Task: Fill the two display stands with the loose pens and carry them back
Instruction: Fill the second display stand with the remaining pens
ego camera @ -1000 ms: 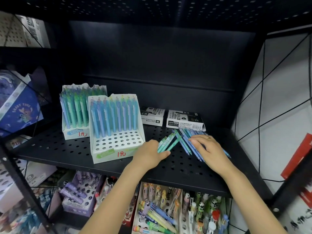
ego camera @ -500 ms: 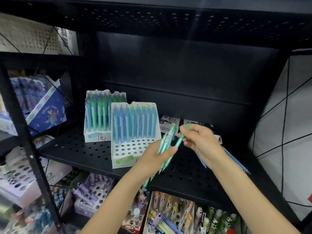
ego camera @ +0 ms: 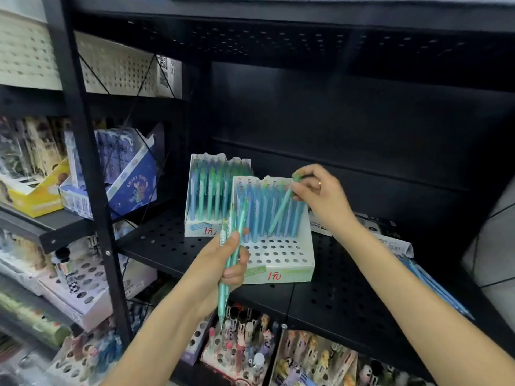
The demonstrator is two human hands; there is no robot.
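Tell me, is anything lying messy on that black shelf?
Yes. A few loose blue pens lie flat on the black perforated metal shelf at the right, outside the white cardboard display stand, whose front holes are unfilled.

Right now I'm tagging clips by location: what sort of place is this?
Most likely a stationery shop: black perforated shelving, white display stands full of pens with handwritten price labels, and more novelty pens on the shelf below.

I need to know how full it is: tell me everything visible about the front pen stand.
The front stand is white card with a stepped, perforated base and a raised back. Only its rear row holds upright blue pens; the front holes are empty. A red price is handwritten on its front lip. It stands on the black shelf; the right hand angles a green pen into it.
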